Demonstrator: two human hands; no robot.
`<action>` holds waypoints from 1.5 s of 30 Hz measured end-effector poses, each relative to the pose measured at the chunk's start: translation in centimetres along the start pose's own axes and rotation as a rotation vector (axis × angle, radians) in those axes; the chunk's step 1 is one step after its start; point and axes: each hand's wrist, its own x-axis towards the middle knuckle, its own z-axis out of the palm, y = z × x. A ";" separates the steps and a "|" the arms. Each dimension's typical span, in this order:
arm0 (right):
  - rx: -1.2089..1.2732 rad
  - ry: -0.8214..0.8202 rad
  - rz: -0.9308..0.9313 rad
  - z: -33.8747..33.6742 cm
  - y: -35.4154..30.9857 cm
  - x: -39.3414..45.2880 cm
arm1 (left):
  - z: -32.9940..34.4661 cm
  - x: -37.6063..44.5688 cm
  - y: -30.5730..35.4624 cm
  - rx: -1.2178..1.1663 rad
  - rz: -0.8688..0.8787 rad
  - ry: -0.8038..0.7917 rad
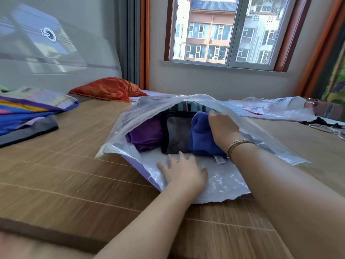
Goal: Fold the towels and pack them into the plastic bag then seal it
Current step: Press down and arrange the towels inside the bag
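A woven bamboo mat (61, 165) covers the bed beneath both arms, with a window (231, 30) on the wall far beyond the hands. On the mat, directly under and around the hands, lies a large clear plastic bag (220, 184), its mouth gaping toward the person and its upper layer arched over the right hand. Well to the left of the left hand sits a stack of striped bedding (28, 111); beyond it, an orange pillow (110, 88). A second, flat plastic bag (270, 107) lies beyond the right hand. Inside the open bag, folded towels stand side by side: a purple towel (147, 135) beyond the left hand, a grey towel (177, 137) in the middle, and a blue towel (201, 139) just beside it. The right hand (224, 128), reaching into the bag, rests on the blue towel with fingers curved over its top. The left hand (184, 171) lies flat, fingers spread, pressing the bag's lower layer just short of the towels. A thin bracelet (237, 144) circles the right wrist.
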 end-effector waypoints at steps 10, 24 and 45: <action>0.073 -0.287 -0.020 5.9 -0.1 -1.5 | 2.3 -0.3 -0.7 0.092 0.013 0.008; 0.020 -0.384 0.030 8.6 -0.6 3.3 | 2.7 -0.8 -1.2 0.133 0.043 -0.011; 0.378 -0.050 -0.472 -9.9 -14.0 -21.4 | -11.6 -18.8 -14.1 -0.502 0.111 0.348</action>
